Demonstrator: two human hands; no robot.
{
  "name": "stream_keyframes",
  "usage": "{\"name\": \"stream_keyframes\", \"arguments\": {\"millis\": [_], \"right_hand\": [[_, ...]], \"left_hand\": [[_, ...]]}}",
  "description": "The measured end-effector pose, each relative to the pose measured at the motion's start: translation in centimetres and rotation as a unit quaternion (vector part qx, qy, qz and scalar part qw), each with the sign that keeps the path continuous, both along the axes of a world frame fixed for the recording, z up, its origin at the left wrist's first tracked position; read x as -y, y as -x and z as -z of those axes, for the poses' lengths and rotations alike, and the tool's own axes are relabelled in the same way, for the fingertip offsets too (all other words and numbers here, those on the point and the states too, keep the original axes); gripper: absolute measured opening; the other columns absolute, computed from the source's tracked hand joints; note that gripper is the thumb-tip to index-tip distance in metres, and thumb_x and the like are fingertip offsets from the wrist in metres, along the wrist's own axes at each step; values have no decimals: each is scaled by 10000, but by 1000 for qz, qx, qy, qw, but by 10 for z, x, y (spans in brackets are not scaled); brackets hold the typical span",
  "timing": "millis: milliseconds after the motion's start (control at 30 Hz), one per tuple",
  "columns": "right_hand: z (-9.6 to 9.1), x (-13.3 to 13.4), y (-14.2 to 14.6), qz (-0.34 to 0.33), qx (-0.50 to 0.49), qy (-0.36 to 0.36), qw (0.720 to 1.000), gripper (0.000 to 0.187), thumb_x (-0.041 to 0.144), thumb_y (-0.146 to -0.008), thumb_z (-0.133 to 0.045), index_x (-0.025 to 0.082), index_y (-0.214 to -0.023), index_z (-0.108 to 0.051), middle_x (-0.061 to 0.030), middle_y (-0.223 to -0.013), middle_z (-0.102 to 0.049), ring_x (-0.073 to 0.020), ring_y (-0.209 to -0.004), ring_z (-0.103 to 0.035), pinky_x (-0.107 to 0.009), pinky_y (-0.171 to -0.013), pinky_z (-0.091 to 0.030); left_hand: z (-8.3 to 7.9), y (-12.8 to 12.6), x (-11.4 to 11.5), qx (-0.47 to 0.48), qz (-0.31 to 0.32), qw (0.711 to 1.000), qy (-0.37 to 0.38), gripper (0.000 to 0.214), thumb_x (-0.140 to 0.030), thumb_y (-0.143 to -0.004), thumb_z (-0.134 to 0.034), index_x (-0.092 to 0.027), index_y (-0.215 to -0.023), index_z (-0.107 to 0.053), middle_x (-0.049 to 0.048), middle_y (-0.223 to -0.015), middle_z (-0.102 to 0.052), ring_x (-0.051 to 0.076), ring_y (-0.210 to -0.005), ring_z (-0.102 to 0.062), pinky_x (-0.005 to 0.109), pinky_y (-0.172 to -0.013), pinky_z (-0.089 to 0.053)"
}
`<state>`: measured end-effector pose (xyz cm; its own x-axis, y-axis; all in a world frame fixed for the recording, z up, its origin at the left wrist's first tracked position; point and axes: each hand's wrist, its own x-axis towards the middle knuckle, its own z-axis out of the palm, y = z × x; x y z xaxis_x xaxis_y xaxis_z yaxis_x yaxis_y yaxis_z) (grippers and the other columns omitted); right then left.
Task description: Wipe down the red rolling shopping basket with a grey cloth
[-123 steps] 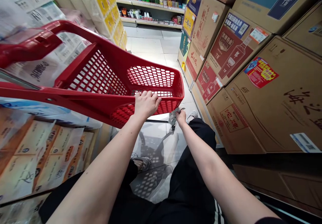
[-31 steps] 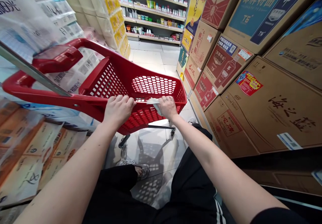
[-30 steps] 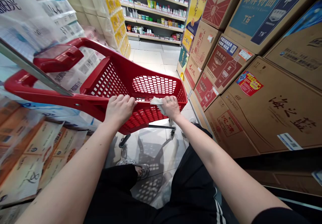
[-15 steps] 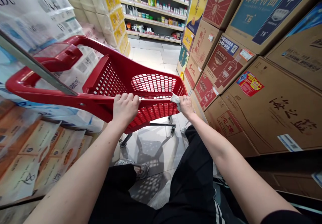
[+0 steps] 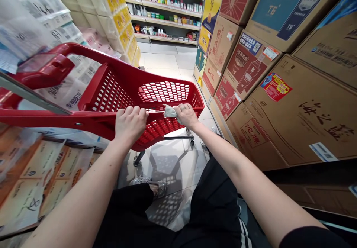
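Note:
A red plastic shopping cart (image 5: 93,123) stands sideways in front of me, its perforated basket toward the right and its handle at the left. My left hand (image 5: 131,124) is closed over the near rim, fingers curled to the inside. Farther right on that same rim, my right hand (image 5: 187,115) grips a crumpled pale cloth (image 5: 170,112). Part of the cloth sticks out left of the fingers and touches the rim; the rest is hidden in the palm.
Stacked cardboard cartons (image 5: 259,118) rise close on my right. Wrapped paper packs (image 5: 117,21) are piled at the left, with orange-and-cream packs (image 5: 47,166) nearer me. Shelves of bottles and tubes (image 5: 167,13) stand at the back, beyond the tiled floor (image 5: 158,60).
My right hand has slid left along the rim with the cloth, closer to my left hand. In view, the cart and my left hand sit slightly farther left.

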<state>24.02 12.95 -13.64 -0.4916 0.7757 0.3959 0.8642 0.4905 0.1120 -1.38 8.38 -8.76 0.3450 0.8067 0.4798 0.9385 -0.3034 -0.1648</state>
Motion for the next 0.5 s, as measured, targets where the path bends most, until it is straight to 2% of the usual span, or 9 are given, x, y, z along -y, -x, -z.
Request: {"name": "stream_keyframes", "arguments": {"millis": [67,167,267,367,500], "right_hand": [[1,-2,-24,2,11,0,1000,328,244,-992,-386,138,-1250,-558,-145,-1144,-589,-264,-1059,-479,-439,-1032,-304],[2,-4,-64,53,15,10,998,358,271,-954,-468,123,-1268,-556,-161,-1203,-584,-286,-1141,-453,-461,-1091,-232],[1,-5,-94,106,33,31,993,354,231,-953,-441,108,-1264,-557,-185,-1242,-580,-301,-1181,-435,-473,-1084,-223],[-2,-6,-106,121,52,44,990,349,180,-972,-356,111,-1251,-555,-184,-1240,-587,-298,-1167,-445,-441,-1019,-287],[-4,-6,-106,122,60,46,990,342,176,-980,-334,124,-1239,-551,-174,-1232,-591,-299,-1143,-452,-392,-900,-356]], "left_hand": [[0,0,0,-1,6,1000,-3,336,-358,-971,-308,-184,-934,-593,141,-906,-604,303,-942,-511,439,-814,-299],[0,-3,0,-17,8,1000,-9,349,-356,-977,-293,-179,-931,-591,142,-903,-604,304,-938,-512,434,-809,-302],[0,-7,1,-18,12,1000,-6,362,-349,-981,-282,-175,-926,-594,143,-888,-603,307,-931,-517,437,-811,-304],[0,-9,3,-28,15,999,-2,381,-345,-982,-271,-169,-934,-605,151,-883,-609,315,-928,-520,442,-811,-309],[-7,-9,4,-28,36,999,25,406,-367,-978,-279,-158,-984,-627,167,-913,-631,325,-951,-539,440,-817,-316]]}}
